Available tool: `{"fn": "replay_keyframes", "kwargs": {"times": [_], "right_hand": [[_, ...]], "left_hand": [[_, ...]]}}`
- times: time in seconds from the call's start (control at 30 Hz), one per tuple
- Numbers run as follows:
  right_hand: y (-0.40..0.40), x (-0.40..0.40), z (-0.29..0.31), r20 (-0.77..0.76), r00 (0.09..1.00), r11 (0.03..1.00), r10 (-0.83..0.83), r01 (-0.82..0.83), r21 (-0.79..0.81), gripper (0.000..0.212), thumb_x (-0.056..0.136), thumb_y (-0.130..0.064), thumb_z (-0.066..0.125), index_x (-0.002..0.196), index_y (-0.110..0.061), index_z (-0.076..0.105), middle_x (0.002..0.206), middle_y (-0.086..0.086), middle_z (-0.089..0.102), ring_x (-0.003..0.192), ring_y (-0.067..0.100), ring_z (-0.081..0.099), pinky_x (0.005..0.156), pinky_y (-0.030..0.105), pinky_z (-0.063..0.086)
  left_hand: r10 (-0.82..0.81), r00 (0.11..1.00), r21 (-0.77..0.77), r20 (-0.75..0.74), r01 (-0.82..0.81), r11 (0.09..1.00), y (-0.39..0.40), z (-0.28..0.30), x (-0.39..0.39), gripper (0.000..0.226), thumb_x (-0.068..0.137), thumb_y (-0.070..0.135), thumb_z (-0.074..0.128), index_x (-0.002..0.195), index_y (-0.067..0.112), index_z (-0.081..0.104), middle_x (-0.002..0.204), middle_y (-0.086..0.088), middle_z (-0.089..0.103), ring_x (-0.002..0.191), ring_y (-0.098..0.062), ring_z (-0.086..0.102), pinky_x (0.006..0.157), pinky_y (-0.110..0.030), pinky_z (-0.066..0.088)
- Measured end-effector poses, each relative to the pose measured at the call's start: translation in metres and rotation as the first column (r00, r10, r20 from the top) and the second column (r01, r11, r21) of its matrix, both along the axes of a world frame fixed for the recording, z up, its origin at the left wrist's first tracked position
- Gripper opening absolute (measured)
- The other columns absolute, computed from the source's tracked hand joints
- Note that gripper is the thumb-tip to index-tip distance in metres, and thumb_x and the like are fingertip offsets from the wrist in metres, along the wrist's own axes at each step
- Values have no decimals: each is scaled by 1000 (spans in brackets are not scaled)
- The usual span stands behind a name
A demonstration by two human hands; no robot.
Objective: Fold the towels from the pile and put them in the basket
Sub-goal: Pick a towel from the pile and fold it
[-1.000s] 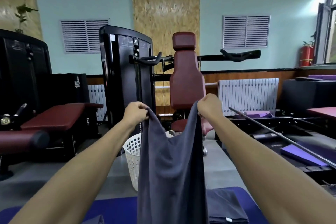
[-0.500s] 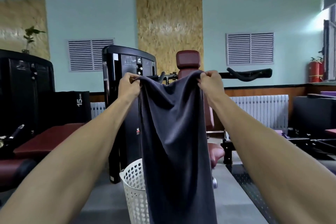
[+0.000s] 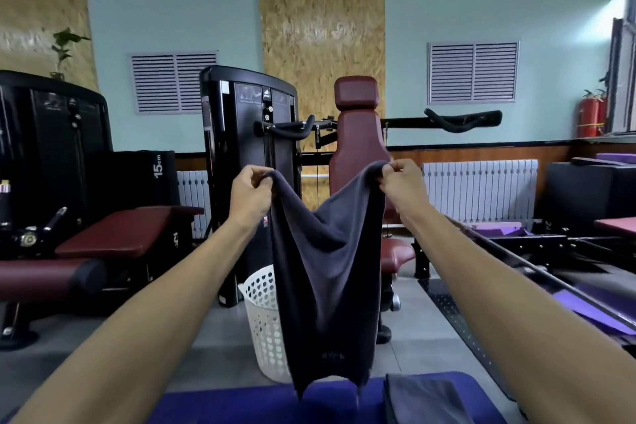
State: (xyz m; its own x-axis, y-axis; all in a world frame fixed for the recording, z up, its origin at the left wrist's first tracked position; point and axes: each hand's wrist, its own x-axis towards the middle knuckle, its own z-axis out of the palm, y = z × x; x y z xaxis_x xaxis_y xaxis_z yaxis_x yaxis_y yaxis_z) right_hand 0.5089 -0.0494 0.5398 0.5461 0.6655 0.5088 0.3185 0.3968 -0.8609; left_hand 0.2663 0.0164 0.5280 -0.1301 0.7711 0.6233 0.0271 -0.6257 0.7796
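We hold a dark grey towel (image 3: pixel 327 268) up in the air in front of us, both arms stretched forward. Our left hand (image 3: pixel 249 196) pinches one top corner between curled fingers and thumb, and our right hand (image 3: pixel 401 184) pinches the other top corner the same way. The top edge sags in a deep curve between the two hands, and the cloth hangs straight down, its lower edge ending just above a blue mat (image 3: pixel 241 403) at the bottom of the view. On that mat, to the right of the hanging towel, lies another grey towel (image 3: pixel 423 401), flat and folded. A white perforated basket (image 3: pixel 263 317) stands on the grey floor (image 3: pixel 413 354) beyond the mat, partly hidden behind the held towel; we cannot tell what is inside it. Behind it are a black weight machine (image 3: pixel 241 148) with a dark red padded seat (image 3: pixel 358 134), a dark red bench (image 3: pixel 127 231) at left, and white radiators (image 3: pixel 481 189) along the pale green wall.
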Motion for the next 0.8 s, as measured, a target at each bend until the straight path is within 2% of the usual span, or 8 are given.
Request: {"fn": "replay_keyframes", "kwargs": {"times": [0.07,0.2,0.3,0.43,0.53,0.63,0.7,0.8], "right_hand": [[-23,-6,-25,15,1000,999,-16,16,-51,12,95,-24,52,87,-18,58,101,7,68,98,24,66,92,44,55],[-67,-17,-48,5,999,997,-48,49,-64,7,97,-22,52,94,-19,57,104,6,67,98,22,65,91,39,54],[-90,-21,-52,62,995,994,-84,88,-65,11,96,-22,53,97,-15,60,99,4,68,91,19,64,79,33,54],[-117,-29,-62,95,992,995,-82,87,-47,8,95,-24,55,97,-18,60,99,2,67,93,18,65,84,36,56],[-135,-36,-80,114,992,996,-52,60,-60,4,95,-27,54,94,-24,57,99,0,67,94,19,66,86,46,57],[-145,-43,-115,141,989,989,-43,62,-131,8,95,-30,53,87,-29,53,93,0,67,90,22,66,82,51,56],[-150,-47,-146,142,990,980,-4,32,-196,10,98,-25,53,88,-24,53,92,5,67,87,23,66,82,47,56],[-156,-50,-204,197,979,946,57,10,-324,11,100,-20,52,90,-15,53,84,6,66,73,22,62,69,38,51]], "left_hand": [[19,1000,-37,-18,-20,999,-21,-22,-9,20,97,2,52,91,18,62,87,-1,65,79,-10,61,71,-19,50],[26,1000,-62,3,-25,998,-60,-39,-24,18,97,4,55,94,18,64,88,2,66,84,-8,61,69,-10,45],[19,1000,-36,-25,-20,999,-85,-37,-31,20,96,6,57,89,23,64,89,1,66,86,-11,62,74,-16,47],[-38,995,-28,-89,36,999,-116,-39,-34,17,95,7,60,90,22,68,87,-3,69,79,-13,64,69,-27,54],[-54,985,-44,-161,48,998,-134,-54,-32,13,93,7,63,92,18,70,82,1,69,71,-6,63,60,-18,50],[-76,982,-137,-171,53,989,-143,-90,-32,12,91,7,66,89,18,71,78,3,69,64,0,62,54,-14,47],[-110,978,-242,-177,65,968,-144,-127,-34,10,91,7,66,92,15,71,78,2,69,64,-3,61,51,-15,48],[-155,972,-416,-179,68,907,-142,-198,-39,7,92,6,65,93,11,70,80,-5,66,66,-12,59,48,-17,49]]}}
